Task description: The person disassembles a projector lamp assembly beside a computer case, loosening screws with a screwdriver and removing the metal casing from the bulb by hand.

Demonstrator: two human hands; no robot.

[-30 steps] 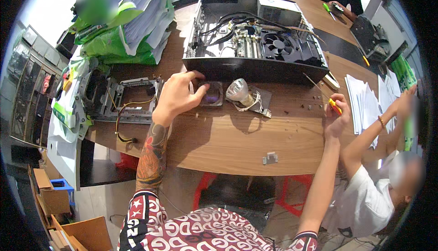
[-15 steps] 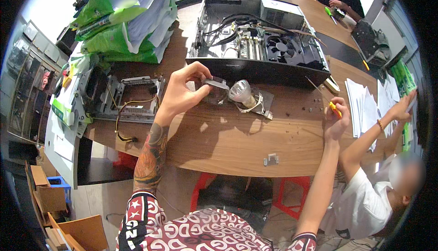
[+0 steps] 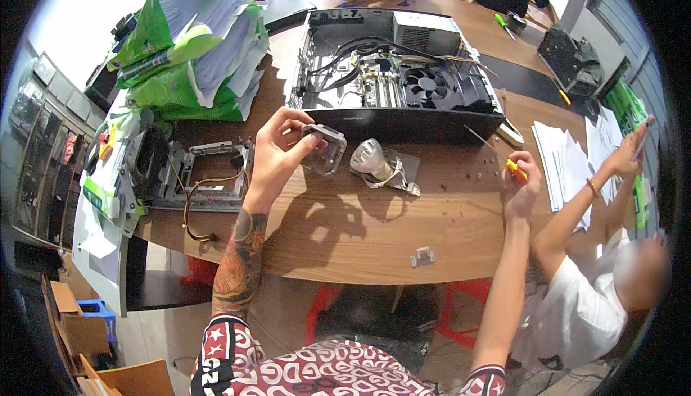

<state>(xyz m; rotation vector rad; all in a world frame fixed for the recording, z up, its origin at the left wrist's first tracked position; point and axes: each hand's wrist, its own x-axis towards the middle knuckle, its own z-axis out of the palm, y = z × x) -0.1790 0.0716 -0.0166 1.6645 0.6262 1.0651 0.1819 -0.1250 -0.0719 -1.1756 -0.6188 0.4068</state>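
Left hand [image 3: 279, 144] pinches a clear square frame [image 3: 328, 153] between thumb and fingers, tilted and raised off the tabletop [image 3: 374, 248], in front of the computer case [image 3: 403, 126]. Right hand [image 3: 520, 189] curls round the yellow handle of a screwdriver [image 3: 515, 170] near the tabletop's right side; thin shaft angles toward the case front. Cannot tell whether the tip touches it.

Writing: a small pale mark on the case's black front panel, too small to read; bold white lettering and stars on the wearer's dark red shirt [image 3: 324, 363]; print on the green wrappers, illegible.

Materials: frame hard, transparent in the middle, rounded corners. Just right of it, a lamp [image 3: 368, 157], glassy bowl-shaped reflector, pale wire, lying over a flat grey plate [image 3: 404, 167]. Case topless, metal walls, black cables, black round fan [image 3: 425, 84]. Toward the tabletop's left edge, a grey metal bracket [image 3: 165, 198] with yellow-and-black cable. Small metal piece [image 3: 423, 256] near the front edge. Dark crumbs [image 3: 480, 176] scattered left of the right hand.

Surface and room: brown wood grain, dark band across the far right. Green-wrapped paper stack [image 3: 191, 94] at the back left corner; loose white sheets [image 3: 558, 166] by the right edge. Red stool legs [image 3: 461, 310] below the front edge. A white-shirted person [image 3: 576, 313] at right.
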